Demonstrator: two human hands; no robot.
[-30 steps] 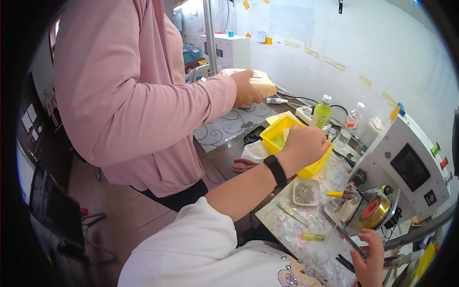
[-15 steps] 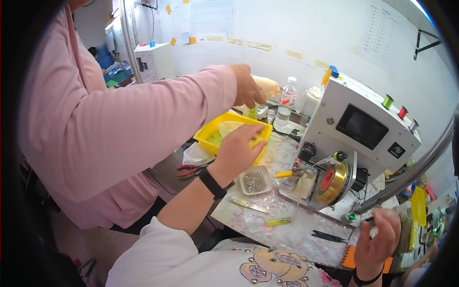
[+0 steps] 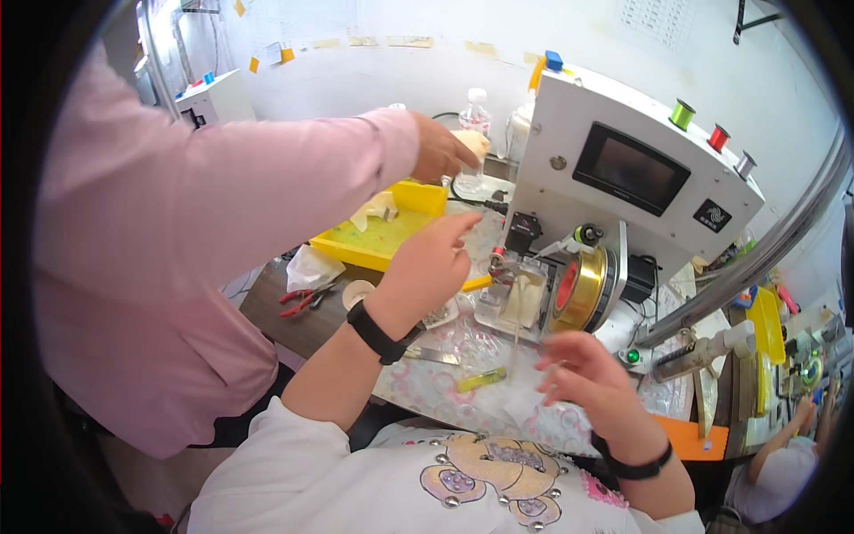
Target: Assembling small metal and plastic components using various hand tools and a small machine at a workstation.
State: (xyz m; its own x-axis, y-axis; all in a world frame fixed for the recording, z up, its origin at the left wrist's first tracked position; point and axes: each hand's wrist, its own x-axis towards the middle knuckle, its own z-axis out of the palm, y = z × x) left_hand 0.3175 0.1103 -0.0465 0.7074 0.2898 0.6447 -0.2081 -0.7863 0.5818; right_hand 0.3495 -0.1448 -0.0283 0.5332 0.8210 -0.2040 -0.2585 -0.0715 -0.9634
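My left hand (image 3: pixel 425 265), a black band at its wrist, hovers between the yellow tray (image 3: pixel 356 253) and the white machine. Its fingers point away from me and stand apart, with nothing visible in them. Below it, partly hidden, is a small white dish (image 3: pixel 450 313) with tiny metal pieces. My right hand (image 3: pixel 594 381) is raised over the table's front right, fingers loosely spread and holding nothing I can see. A yellow-green strip (image 3: pixel 481 379) lies between my hands. Inside the tray are pale scraps and a greenish bottom.
A co-worker's hand (image 3: pixel 439 146) reaches in from the left, holding a cream-coloured item (image 3: pixel 471 141). The white machine (image 3: pixel 614 151) with its gold wire spool (image 3: pixel 583 287) stands ahead right. Red-handled pliers (image 3: pixel 305 299) lie left; a clear bottle (image 3: pixel 474 120) stands behind.
My view has swung right. My right hand has come leftward, in over the table. My left hand has drawn away from the yellow tray. The co-worker's hand still holds the cream-coloured item.
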